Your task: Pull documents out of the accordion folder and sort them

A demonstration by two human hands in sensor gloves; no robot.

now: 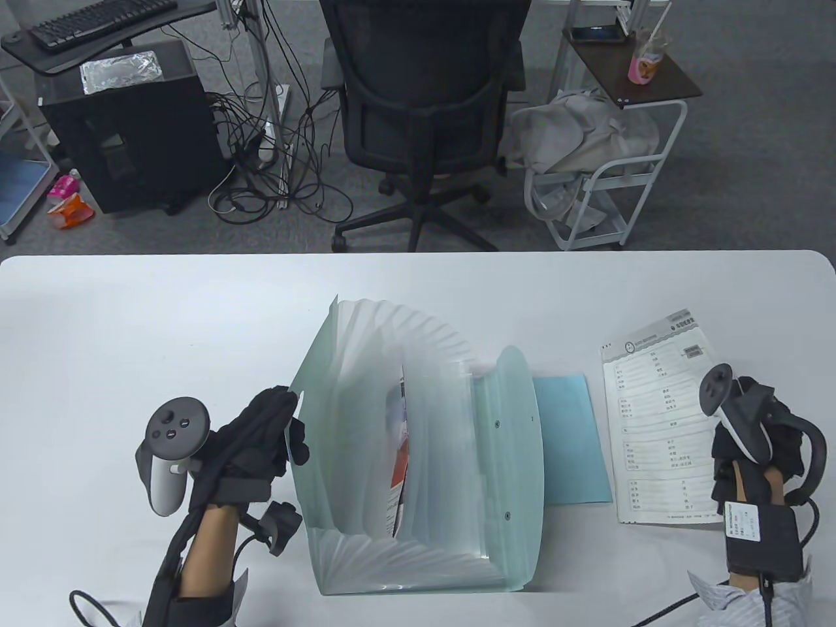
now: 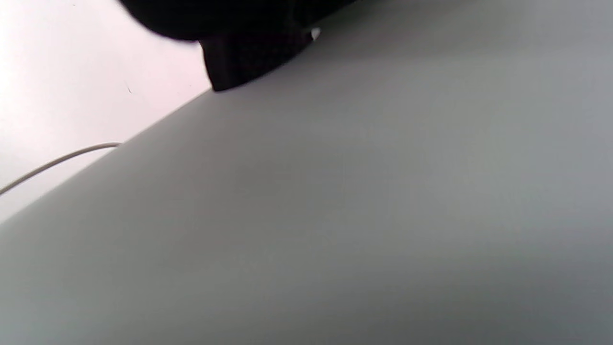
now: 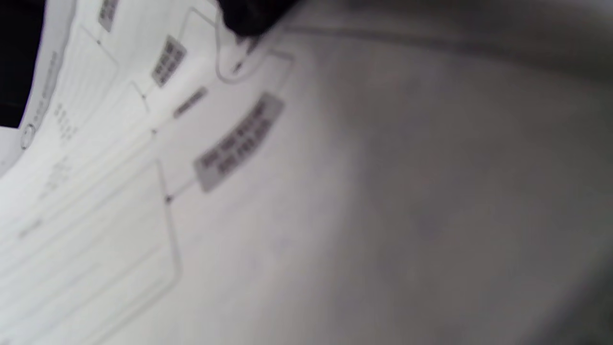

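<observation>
Pleats fan wide on the accordion folder (image 1: 418, 457), which stands open near the middle of the white table (image 1: 130, 313). We see its long axis running from the near edge toward the far edge, tilted a little so the far end leans left, and its mouth facing up at the camera. Its pale green flap (image 1: 513, 457) lies folded out to the right, over the left edge of a blue sheet (image 1: 571, 437) that rests flat on the table beside it. Inside one middle pocket stands a bundle of papers (image 1: 400, 450) on edge, showing white, blue and red print; we cannot read any of it.

Our left hand (image 1: 261, 437) grips the left wall of the folder, fingers curled at its upper left corner, with the tracker (image 1: 171, 450) strapped behind it. In the left wrist view a dark gloved fingertip (image 2: 249, 62) rests against a plain grey surface, too blurred for us to name.

Our right hand (image 1: 751, 444) rests on the right part of a printed form (image 1: 659, 424), which lies flat, well right of the folder and just beside the blue sheet, its long axis also running near to far, with its heading at the far end. Whether those fingers press flat or pinch the paper, we cannot tell. The form carries boxed rows of small characters, too small to read; in the right wrist view the same form (image 3: 143, 167) shows only blurred grey label blocks.
</observation>
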